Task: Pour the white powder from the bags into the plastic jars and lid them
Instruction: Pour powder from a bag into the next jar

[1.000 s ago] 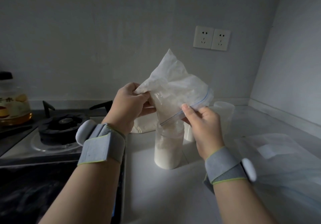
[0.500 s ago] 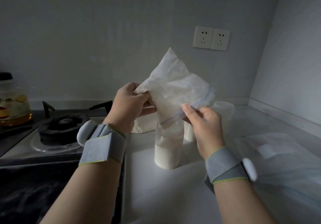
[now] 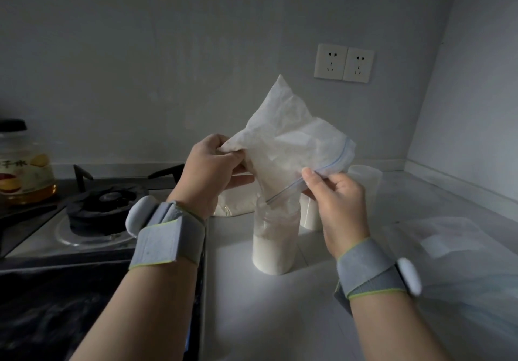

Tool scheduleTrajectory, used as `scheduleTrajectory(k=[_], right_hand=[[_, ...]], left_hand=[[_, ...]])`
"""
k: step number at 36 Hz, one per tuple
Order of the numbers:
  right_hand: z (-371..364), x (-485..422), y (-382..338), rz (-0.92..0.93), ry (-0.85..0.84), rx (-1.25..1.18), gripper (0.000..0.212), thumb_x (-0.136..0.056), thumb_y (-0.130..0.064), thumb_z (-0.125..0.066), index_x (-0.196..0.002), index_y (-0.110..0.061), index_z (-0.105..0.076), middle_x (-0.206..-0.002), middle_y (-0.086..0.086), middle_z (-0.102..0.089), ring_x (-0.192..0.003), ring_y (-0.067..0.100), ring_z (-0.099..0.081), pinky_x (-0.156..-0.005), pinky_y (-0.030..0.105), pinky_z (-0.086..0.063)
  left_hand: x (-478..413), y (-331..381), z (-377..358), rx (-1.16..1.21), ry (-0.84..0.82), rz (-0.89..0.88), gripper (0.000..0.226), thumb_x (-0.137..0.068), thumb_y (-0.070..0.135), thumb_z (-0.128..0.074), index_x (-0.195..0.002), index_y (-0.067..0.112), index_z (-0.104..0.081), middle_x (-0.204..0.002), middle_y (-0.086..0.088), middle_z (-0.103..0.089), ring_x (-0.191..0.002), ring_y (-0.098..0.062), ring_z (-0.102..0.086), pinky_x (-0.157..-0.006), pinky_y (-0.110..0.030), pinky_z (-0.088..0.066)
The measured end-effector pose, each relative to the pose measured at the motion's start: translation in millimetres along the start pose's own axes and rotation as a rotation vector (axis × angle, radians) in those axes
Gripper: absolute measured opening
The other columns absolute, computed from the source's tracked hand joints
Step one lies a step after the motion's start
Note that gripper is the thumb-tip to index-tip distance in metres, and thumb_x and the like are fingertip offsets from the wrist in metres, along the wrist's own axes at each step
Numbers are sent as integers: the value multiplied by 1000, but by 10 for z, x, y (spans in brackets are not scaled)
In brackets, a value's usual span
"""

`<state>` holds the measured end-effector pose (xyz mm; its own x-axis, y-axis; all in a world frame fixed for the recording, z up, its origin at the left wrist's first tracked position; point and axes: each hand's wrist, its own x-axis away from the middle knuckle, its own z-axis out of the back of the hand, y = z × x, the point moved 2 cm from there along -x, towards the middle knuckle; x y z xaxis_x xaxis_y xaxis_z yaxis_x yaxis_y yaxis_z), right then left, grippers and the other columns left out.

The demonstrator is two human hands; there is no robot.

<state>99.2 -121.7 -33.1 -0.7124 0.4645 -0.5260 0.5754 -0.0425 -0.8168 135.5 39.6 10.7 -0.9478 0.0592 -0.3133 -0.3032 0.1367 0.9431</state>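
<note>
A zip bag of white powder (image 3: 283, 142) is tipped mouth-down over a clear plastic jar (image 3: 274, 237) on the counter. The jar is about half full of powder. My left hand (image 3: 210, 170) grips the bag's left side near its bottom corner. My right hand (image 3: 333, 192) pinches the blue zip edge at the bag's mouth, just above the jar's rim. Behind my right hand stand a second jar with powder (image 3: 309, 215) and an empty translucent jar (image 3: 367, 181). Another full white bag (image 3: 235, 203) lies behind the jar, partly hidden.
A gas stove (image 3: 95, 212) is on the left, with a bottle of amber liquid (image 3: 22, 170) at its far end. Emptied clear bags (image 3: 459, 251) lie on the counter at the right. Wall sockets (image 3: 343, 62) sit above. Walls close the back and right.
The bag has tilted a little more upright and its mouth edge has shifted slightly right. Both hands keep their grips over the jar.
</note>
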Motion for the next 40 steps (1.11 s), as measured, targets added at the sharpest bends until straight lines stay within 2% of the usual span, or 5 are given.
scheduleTrajectory(k=[14,20,28,34,40], right_hand=[[-68,50,88,-88,-151,124,23,-76,-31,-71,-68,-10,-69,-71,2,-67,-73,14,-61,-74,34,-50],[15,9,52,-70,-47,64,26,-84,-11,-66,-58,-13,-61,-63,-1,-54,-63,5,-49,-59,19,-41],[-55,35,112,-202,-99,11,29,-54,-36,-74,-79,-22,-72,-84,2,-72,-93,25,-66,-89,41,-50],[-82,74,58,-308,-119,-157,17,-83,-16,-66,-96,-6,-70,-99,14,-70,-98,27,-64,-86,34,-49],[-83,69,45,-278,-31,-171,8,-84,-10,-64,-81,-12,-71,-93,11,-71,-97,27,-66,-93,39,-50]], left_hand=[[22,3,0,-24,-42,18,5,-93,-1,-51,-94,2,-56,-94,-18,-65,-79,-25,-68,-65,-33,-60],[28,22,104,-18,-27,-28,22,-82,-16,-58,-89,5,-58,-89,-14,-62,-79,-21,-64,-66,-24,-59],[-3,59,134,96,10,-3,16,-84,-9,-58,-97,-1,-62,-83,-12,-62,-69,-17,-63,-71,-24,-59],[2,44,114,-16,22,-38,13,-90,5,-60,-78,6,-65,-51,6,-59,-51,-4,-58,-59,-17,-55],[6,48,121,-60,58,-10,13,-92,14,-58,-80,13,-63,-77,-2,-61,-69,-12,-60,-55,-17,-54]])
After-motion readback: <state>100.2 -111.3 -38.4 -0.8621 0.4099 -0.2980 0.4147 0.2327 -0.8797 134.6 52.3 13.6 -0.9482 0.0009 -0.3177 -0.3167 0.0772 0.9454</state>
